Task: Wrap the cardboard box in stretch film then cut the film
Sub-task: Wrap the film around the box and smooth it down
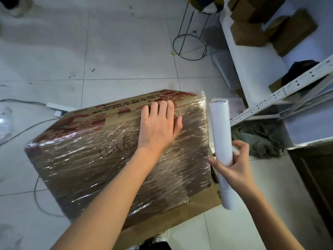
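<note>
Tiled floor point(126, 51) fills the upper left. Cardboard box point(111, 159) at centre frame, mostly covered in stretch film point(189, 138); bare flap along its lower right edge. White shelving point(255, 73) at right holds small cartons point(252, 31), close beside the box. Wire stand point(190, 44) top centre. Cables point(36, 192) at left. Left hand point(160, 123) flat on the box, fingers loosely spread. Right hand point(234, 168) fingers curled around the film roll point(222, 150), held upright just beside the box's right edge.
</note>
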Action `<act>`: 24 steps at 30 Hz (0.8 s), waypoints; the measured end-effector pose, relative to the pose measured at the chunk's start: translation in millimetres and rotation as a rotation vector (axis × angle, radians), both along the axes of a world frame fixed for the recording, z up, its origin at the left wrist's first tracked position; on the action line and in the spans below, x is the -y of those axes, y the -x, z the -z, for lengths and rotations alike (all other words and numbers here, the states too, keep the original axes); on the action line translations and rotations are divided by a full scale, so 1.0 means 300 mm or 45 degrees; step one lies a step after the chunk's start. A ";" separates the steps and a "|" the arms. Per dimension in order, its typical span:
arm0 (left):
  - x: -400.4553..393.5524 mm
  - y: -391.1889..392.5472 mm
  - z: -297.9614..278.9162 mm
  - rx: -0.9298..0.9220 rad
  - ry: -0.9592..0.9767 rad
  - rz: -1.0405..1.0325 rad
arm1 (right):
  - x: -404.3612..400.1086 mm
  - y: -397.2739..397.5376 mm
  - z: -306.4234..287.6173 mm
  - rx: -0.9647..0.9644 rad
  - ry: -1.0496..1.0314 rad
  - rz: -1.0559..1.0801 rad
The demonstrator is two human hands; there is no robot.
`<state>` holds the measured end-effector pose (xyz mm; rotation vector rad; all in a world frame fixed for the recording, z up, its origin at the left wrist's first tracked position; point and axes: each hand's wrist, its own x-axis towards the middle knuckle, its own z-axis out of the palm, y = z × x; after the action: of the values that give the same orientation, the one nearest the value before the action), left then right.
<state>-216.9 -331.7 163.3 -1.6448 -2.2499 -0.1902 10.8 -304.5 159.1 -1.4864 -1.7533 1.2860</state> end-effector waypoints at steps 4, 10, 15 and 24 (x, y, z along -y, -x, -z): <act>0.023 -0.015 -0.009 0.083 -0.003 0.028 | -0.028 -0.023 -0.021 0.069 0.253 -0.113; 0.048 -0.026 -0.027 0.253 0.033 0.067 | -0.059 -0.071 -0.067 -0.113 0.571 -0.218; 0.076 -0.059 -0.035 0.292 0.009 0.086 | -0.077 -0.108 -0.020 -0.162 0.655 -0.060; 0.099 -0.086 -0.020 0.275 0.002 0.084 | -0.175 -0.102 0.091 -0.171 0.628 -0.100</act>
<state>-191.0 -361.4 169.3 -1.7768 -2.3510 -0.4004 41.3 -252.1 131.9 -1.5453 -1.4850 1.9135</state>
